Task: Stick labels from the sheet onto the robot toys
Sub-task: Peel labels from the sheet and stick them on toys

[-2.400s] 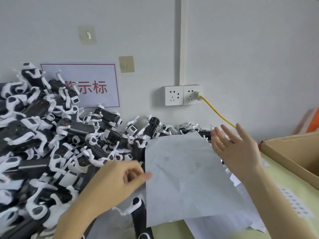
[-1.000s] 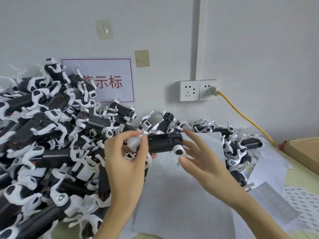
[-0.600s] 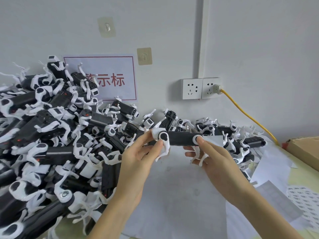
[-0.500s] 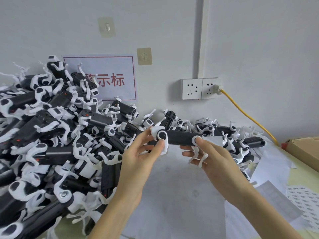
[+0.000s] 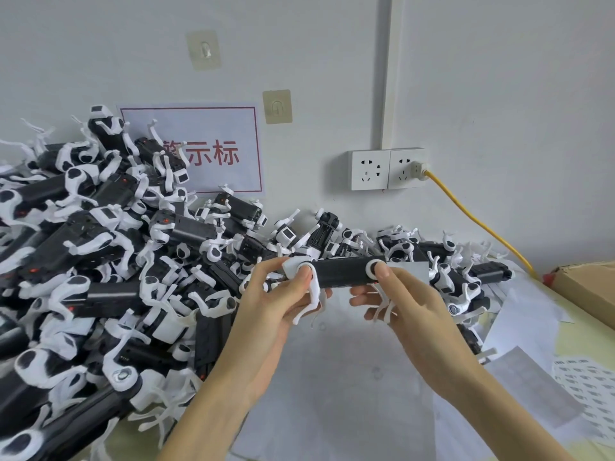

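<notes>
- Head view: both hands are up in the centre of the frame, sharing one black-and-white robot toy (image 5: 339, 272) above the white paper (image 5: 349, 377) spread on the desk (image 5: 595, 341).
- Left hand (image 5: 276, 304) pinches the toy's left end, thumb laid over the white round joint there, other fingers curled underneath.
- Right hand (image 5: 412, 304) pinches the right end, thumb on the other white joint, fingers tucked below among the legs.
- Long axis of the toy runs nearly level, left to right across the picture, parallel to the wall; the black body spans the gap between the two thumbs.
- White legs hang down from both ends, below the fingers. Which end is the head, I cannot tell.
- Heaped to the left and along the wall behind lies a big pile of robot toys (image 5: 100, 261), tangled, pointing every way.
- Label sheet (image 5: 589, 390) lies at the right edge on the desk, rows of small labels on it, well apart from both hands.
- More loose paper sheets (image 5: 532, 314) overlap near it.
- Cardboard box (image 5: 585, 284) sits at the far right, only a corner showing.
- On the wall: a sign (image 5: 213, 151) with red characters, partly hidden by the pile; a double socket (image 5: 387, 169) with a yellow cable (image 5: 479, 224) plugged into its right half and sloping down toward the box.
</notes>
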A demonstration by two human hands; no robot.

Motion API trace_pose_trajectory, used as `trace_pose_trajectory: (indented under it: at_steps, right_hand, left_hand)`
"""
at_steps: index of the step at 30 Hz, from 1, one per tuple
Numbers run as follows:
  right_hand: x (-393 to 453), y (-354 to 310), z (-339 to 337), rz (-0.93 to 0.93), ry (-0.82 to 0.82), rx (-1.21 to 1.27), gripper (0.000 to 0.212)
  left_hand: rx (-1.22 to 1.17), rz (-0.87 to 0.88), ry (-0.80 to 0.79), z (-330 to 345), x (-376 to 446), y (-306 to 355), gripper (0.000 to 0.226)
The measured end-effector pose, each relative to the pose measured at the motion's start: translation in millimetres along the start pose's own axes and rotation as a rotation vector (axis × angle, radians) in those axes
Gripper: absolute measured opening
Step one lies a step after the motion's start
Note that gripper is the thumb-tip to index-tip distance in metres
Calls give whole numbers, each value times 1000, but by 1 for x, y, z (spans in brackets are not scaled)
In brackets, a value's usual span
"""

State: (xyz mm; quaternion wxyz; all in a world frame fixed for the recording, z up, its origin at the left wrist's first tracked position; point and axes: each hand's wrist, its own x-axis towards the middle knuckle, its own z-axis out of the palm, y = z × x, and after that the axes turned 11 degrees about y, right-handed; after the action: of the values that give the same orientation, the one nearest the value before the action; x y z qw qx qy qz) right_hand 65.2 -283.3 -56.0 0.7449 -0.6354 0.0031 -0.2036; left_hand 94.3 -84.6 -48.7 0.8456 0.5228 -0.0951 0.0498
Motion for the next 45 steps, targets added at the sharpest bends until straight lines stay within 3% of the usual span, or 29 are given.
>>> trace_pose_trajectory:
  at_steps: [2, 5, 8, 11, 14, 16, 19, 20, 23, 26, 28, 31, 34, 38, 41, 45]
  right_hand:
    - [2, -2, -5, -45, -41, -12, 54]
    - [3, -1, -10, -80, -127, -34, 61]
    - [4, 2, -11, -53, -123, -56, 80]
    - [5, 6, -11, -31, -145, -61, 72]
    - [8, 5, -12, 12, -120, -7, 56]
    - [10, 0, -12, 104, -75, -4, 69]
    - [10, -3, -13, 333, -103, 32, 106]
    - [10, -3, -14, 380, -103, 97, 107]
    - [14, -8, -13, 390, -90, 230, 75]
    - [14, -5, -12, 335, -105, 243, 44]
    - [14, -1, -11, 285, -75, 271, 35]
    - [11, 2, -8, 175, -20, 283, 41]
    - [8, 4, -6, 91, -9, 273, 53]
    - [0, 5, -1, 11, -131, 150, 46]
    - [0, 3, -3, 24, -163, 112, 44]
    - [2, 4, -5, 30, -182, 135, 43]
  left_hand:
    - [-24, -11, -51, -2, 0, 4, 51]
    - [38, 44, -155, -5, 1, 7, 42]
    - [158, 112, -140, -5, 1, 4, 37]
    - [187, 197, -93, -2, 1, 2, 32]
    - [176, 239, -140, -6, 2, 3, 51]
    - [242, 288, -219, -11, 3, 3, 57]
    - [366, 347, -355, -12, 2, 4, 59]
    - [389, 355, -397, -12, 2, 5, 59]
    - [503, 401, -461, -13, 3, 3, 56]
    - [554, 430, -374, -13, 3, -3, 57]
    - [494, 385, -326, -12, 3, -6, 75]
    - [274, 186, -260, -8, 1, -9, 86]
    - [250, 66, -26, 3, -2, -12, 84]
    - [259, 72, 26, 13, -8, -9, 52]
    - [294, 113, 101, 15, -10, -5, 41]
    - [282, 93, 141, 19, -10, -8, 53]
